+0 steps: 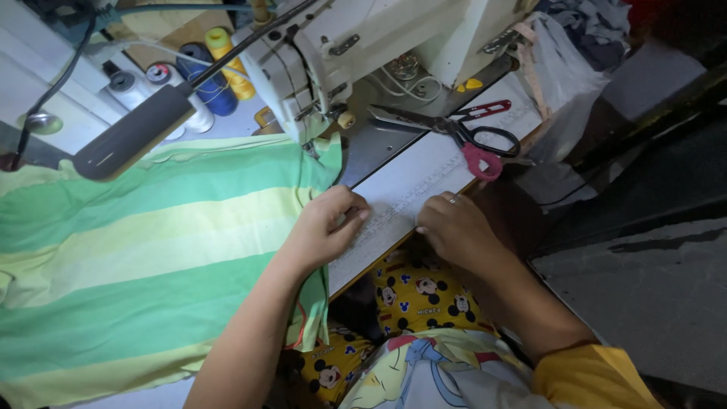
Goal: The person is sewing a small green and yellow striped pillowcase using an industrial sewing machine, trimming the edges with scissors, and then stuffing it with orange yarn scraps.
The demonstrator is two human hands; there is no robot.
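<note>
My left hand [327, 226] rests with curled fingers on the right edge of a green and yellow striped fabric [144, 250], pinching it at the table's front. My right hand [454, 227], with a ring on one finger, lies fingers down on the white table top [432, 163] just right of the left hand, close to the table's front edge. The fabric spreads to the left and runs up under the head of a white sewing machine [333, 53]. The needle area is partly hidden by the machine head.
Large scissors [447, 125] with black and pink-wrapped handles lie behind my right hand. Thread cones [204, 76] stand at the back left. A dark lamp arm [136, 132] hangs over the fabric. A plastic bag [560, 83] sits at the right. Patterned yellow cloth [416, 295] covers my lap.
</note>
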